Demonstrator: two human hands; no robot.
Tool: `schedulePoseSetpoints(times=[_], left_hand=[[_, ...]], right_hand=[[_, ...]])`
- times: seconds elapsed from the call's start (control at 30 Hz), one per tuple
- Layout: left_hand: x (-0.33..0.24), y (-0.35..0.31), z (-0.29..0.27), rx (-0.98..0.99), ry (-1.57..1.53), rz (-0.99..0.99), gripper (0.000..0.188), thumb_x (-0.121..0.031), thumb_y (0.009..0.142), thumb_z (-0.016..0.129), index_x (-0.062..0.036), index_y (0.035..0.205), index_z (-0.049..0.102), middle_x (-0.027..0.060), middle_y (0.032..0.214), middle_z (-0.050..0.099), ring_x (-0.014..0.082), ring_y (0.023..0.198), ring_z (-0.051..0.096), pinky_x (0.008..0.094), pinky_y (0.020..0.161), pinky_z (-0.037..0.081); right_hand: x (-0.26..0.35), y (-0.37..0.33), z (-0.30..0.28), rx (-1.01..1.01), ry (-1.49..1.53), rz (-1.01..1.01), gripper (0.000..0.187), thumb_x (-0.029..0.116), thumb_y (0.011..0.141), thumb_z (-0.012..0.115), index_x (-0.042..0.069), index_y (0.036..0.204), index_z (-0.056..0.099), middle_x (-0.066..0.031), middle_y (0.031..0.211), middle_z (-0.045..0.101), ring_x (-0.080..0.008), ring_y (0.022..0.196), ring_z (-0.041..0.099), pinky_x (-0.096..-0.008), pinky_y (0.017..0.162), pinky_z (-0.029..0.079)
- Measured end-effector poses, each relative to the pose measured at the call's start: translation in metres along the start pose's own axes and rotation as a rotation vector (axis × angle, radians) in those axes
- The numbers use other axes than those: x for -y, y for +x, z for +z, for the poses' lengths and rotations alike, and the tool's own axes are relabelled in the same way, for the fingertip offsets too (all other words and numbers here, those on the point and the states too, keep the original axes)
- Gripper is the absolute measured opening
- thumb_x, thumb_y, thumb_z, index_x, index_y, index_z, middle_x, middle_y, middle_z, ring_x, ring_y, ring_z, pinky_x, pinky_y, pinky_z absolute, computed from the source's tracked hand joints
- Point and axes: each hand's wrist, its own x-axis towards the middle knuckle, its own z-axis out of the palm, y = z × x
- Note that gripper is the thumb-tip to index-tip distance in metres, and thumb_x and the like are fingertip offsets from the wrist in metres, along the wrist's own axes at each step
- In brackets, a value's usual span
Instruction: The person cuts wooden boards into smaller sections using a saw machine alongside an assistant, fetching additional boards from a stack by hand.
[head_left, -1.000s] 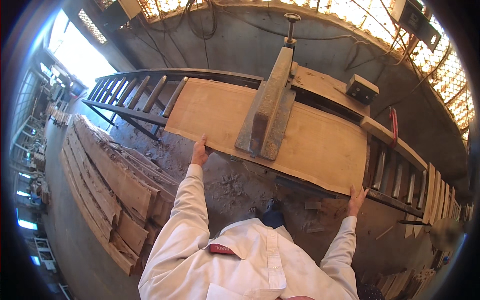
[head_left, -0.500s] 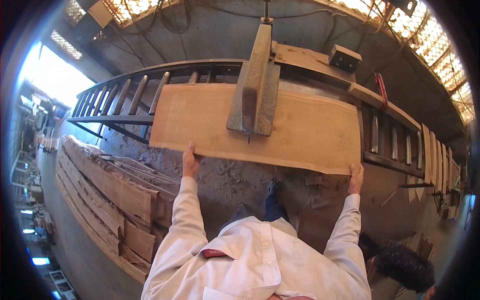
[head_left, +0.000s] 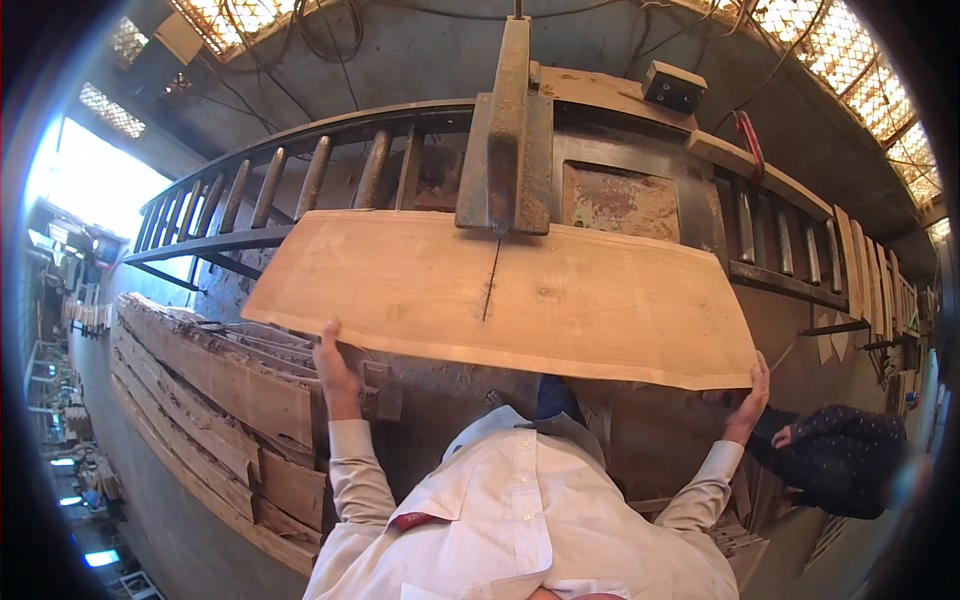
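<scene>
A wide, flat wooden board [head_left: 620,300] lies crosswise before me, its far edge at the foot of a rusty metal machine guard [head_left: 507,150]. A thin dark slit [head_left: 491,285] runs from the board's far edge partway toward me. My left hand [head_left: 338,372] grips the near edge left of the middle, thumb on top and fingers hidden beneath. At the near right corner, my right hand [head_left: 748,402] is closed round the edge. Behind the board, part of the metal machine table [head_left: 690,205] shows, with a dusty recessed panel [head_left: 620,200].
Roller stands [head_left: 290,190] extend left and right [head_left: 785,245] of the machine. Rough planks [head_left: 210,400] are stacked at my left. A red clamp [head_left: 749,145] sits on the far wooden rail [head_left: 770,178]. Another person [head_left: 840,455] in dark clothing is at the lower right.
Both hands have drawn the board toward me, out from under most of the guard. More of the slit and the machine table now shows. The other person is more fully in view.
</scene>
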Motion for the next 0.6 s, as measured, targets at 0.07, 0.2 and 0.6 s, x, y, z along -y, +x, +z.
schedulePoseSetpoints(times=[0.07, 0.2, 0.6], left_hand=[[-0.031, -0.004, 0.021, 0.059, 0.109, -0.043, 0.037, -0.026, 0.089, 0.061, 0.0024, 0.113, 0.059, 0.0094, 0.109, 0.063, 0.0213, 0.096, 0.063, 0.0351, 0.083, 0.051], [-0.056, 0.005, 0.049, 0.006, 0.173, 0.062, 0.046, -0.033, 0.085, 0.064, 0.0057, 0.110, 0.058, 0.0149, 0.099, 0.066, 0.0232, 0.079, 0.068, 0.0364, 0.061, 0.060], [-0.037, 0.050, 0.038, 0.232, -0.048, 0.268, 0.052, -0.046, 0.100, 0.039, -0.0031, 0.130, 0.044, 0.0199, 0.111, 0.063, 0.0288, 0.099, 0.066, 0.0416, 0.081, 0.056]], right_hand=[[0.015, 0.002, -0.002, -0.005, 0.018, -0.100, 0.053, 0.039, 0.099, 0.046, 0.001, 0.136, 0.044, -0.0115, 0.128, 0.055, -0.0213, 0.112, 0.056, -0.0344, 0.096, 0.044], [0.022, 0.004, 0.028, -0.001, 0.516, -0.055, 0.070, 0.055, 0.098, 0.036, 0.000, 0.140, 0.038, -0.0129, 0.132, 0.052, -0.0252, 0.117, 0.052, -0.0389, 0.101, 0.041], [-0.054, 0.147, 0.052, 0.368, 0.682, -0.746, 0.061, 0.056, 0.096, 0.037, 0.002, 0.120, 0.053, -0.0150, 0.115, 0.058, -0.0278, 0.110, 0.055, -0.0428, 0.098, 0.041]])
